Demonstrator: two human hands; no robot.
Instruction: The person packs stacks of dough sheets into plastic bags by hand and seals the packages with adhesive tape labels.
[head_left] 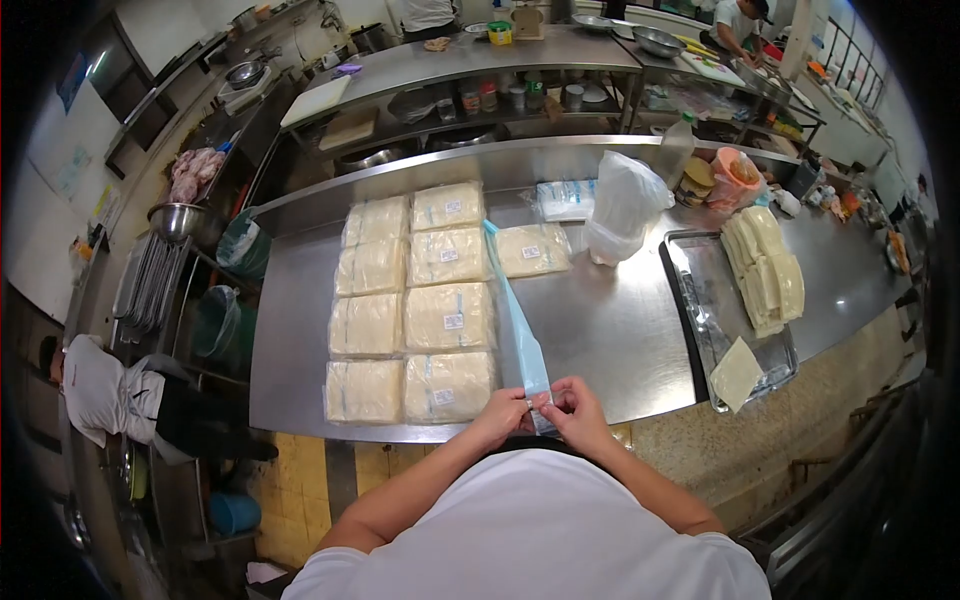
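Observation:
At the table's front edge, my left hand [505,413] and my right hand [577,410] are close together, fingers pinched on the near end of a long light-blue plastic strip [518,330]. Some clear plastic shows between the fingertips; its exact shape is hard to make out. From there the strip runs away across the steel table, narrowing toward its far end. Just left of it lie several clear-wrapped packs of cream-coloured flat sheets [448,315] in two columns, some with white labels. One more labelled pack [532,250] lies right of the strip's far end.
A stack of cream square sheets [765,270] and a loose sheet [737,375] rest on a metal tray [690,300] at right. Behind stand a white plastic bag [625,210], a bottle [676,150] and an orange container [735,180]. Other people work left and at the back.

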